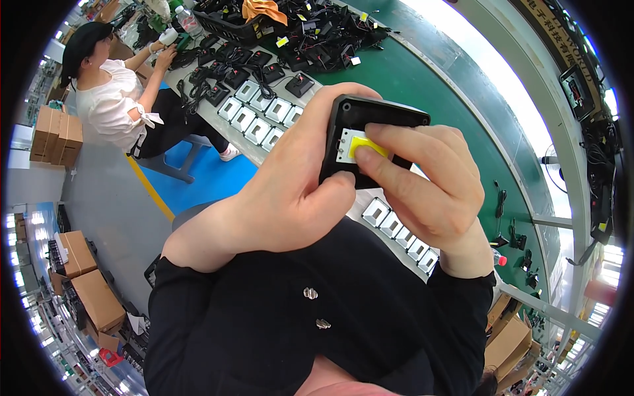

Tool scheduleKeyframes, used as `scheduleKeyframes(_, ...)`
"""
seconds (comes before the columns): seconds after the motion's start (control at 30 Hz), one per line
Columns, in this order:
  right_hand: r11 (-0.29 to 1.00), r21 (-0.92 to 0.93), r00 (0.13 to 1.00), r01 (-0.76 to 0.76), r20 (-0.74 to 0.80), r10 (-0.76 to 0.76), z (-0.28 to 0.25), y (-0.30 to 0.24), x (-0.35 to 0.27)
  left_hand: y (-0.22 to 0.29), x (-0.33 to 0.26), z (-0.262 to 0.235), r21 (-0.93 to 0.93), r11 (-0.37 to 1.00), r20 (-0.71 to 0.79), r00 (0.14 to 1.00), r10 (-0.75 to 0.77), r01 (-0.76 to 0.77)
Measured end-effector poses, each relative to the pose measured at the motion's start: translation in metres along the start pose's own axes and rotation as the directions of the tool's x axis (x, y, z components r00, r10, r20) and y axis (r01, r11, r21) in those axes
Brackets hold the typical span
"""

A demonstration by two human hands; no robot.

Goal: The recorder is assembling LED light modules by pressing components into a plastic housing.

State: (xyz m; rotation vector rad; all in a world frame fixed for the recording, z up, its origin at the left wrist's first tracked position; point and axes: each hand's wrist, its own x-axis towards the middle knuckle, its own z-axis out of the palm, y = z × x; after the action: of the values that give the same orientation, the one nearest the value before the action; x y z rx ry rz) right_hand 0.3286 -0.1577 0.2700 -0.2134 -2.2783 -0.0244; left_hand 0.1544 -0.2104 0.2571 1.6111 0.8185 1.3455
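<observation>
A small black housing (370, 142), rectangular with rounded corners, is held up in front of the chest, clear of the green worktop (422, 86). It is cradled by the left hand (290, 191), whose fingers are wrapped around its back and near edge. A yellow square part (365, 146), seated on a white plate in the housing's opening, is pressed by the fingers of the right hand (426, 185), which are closed narrowly. The housing is judged light and rigid with a smooth shell; it is best gripped by the side edges, away from the presumably delicate insert. Silver-framed units (261, 115) lie in rows along the worktop's near edge.
</observation>
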Motion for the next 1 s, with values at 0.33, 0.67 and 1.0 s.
scheduleKeyframes(0.33,0.999,-0.033,1.0,0.003,-0.023,-0.004,0.002,0.006,0.003,-0.002,0.003,-0.005,-0.002,0.999,0.004,0.999,-0.032,0.032)
scheduleKeyframes(0.67,0.993,-0.014,0.988,-0.117,0.105,0.117,-0.006,-0.001,0.009,0.012,0.002,-0.007,0.097,0.98,0.048,0.983,-0.18,0.174)
scheduleKeyframes(1.0,0.983,-0.038,0.963,-0.177,0.198,0.181,-0.014,-0.005,0.014,0.005,0.001,-0.009,0.03,0.998,-0.038,0.998,-0.053,0.054)
